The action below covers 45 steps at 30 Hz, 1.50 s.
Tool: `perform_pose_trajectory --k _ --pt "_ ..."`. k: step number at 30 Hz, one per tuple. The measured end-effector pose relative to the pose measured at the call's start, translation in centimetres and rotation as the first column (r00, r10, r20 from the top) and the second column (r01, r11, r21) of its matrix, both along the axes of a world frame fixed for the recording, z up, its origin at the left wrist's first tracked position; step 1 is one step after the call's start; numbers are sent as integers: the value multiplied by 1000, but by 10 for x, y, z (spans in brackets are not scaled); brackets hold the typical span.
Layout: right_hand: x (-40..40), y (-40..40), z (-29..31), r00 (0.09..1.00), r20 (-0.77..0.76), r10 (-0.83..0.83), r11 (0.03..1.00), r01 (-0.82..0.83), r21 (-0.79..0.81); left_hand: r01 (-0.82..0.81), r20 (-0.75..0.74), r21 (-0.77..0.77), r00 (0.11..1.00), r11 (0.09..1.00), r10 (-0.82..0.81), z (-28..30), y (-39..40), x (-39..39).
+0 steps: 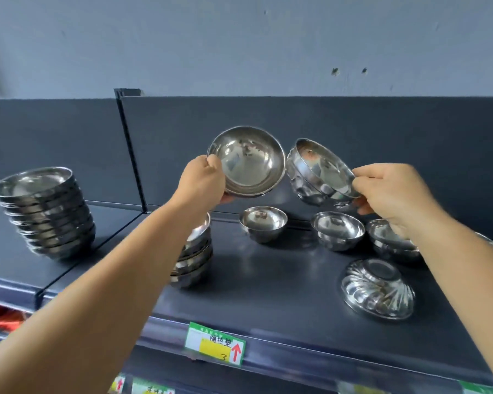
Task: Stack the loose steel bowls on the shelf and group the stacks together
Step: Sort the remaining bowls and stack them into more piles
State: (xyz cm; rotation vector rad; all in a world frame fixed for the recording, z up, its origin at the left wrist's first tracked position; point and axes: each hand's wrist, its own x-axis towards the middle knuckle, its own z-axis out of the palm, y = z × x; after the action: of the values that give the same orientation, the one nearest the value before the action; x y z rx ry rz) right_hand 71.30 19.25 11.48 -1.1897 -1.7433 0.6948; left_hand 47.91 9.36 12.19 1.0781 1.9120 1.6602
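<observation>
My left hand grips the rim of a shallow steel bowl, held up in the air and tilted so its inside faces me. My right hand pinches the rim of a deeper steel bowl, tilted to the left beside the first. Below them, loose bowls stand upright on the dark shelf: one in the middle, one further right and one partly behind my right wrist. A fluted bowl lies upside down at the front right. A short stack sits behind my left forearm.
A tall stack of steel bowls stands on the neighbouring shelf section to the left, past a divider post. A green and yellow price tag hangs on the shelf's front edge. A dark back panel closes the shelf behind.
</observation>
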Motion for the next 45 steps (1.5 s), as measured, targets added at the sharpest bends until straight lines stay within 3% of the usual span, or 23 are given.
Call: perform_pose_trajectory --k 8,13,17,23,32,37,41,43,45 --pt "-71 -35 9 983 -52 177 984 -178 -20 -124 -8 -204 992 971 125 0 -56 -85" --pt "-124 -53 4 979 -44 200 978 -202 -52 -123 -161 -281 984 952 80 -23 -63 -120" --pt "-156 -63 -5 980 -30 198 977 -200 -73 -29 -148 -343 989 939 -23 -38 -58 -129" --pt "-184 -67 -16 986 29 165 981 -161 -108 60 -133 -344 985 937 -112 -50 -51 -140" --pt "-204 -74 -17 958 260 122 992 -107 -71 230 172 -225 966 947 -193 -54 -63 -153" --pt "-204 -73 -25 953 283 105 994 -99 -34 226 12 -234 973 945 -230 -59 -65 -152" --pt "-201 -77 -36 959 243 144 986 -119 -112 222 61 -224 975 949 -213 -67 -59 -152" --pt "-200 -85 -41 972 94 215 938 -179 -297 246 142 -218 965 944 -219 -69 -58 -148" --pt "-200 -91 -49 952 -110 284 821 -301 -485 262 210 -219 953 940 -217 -72 -58 -144"
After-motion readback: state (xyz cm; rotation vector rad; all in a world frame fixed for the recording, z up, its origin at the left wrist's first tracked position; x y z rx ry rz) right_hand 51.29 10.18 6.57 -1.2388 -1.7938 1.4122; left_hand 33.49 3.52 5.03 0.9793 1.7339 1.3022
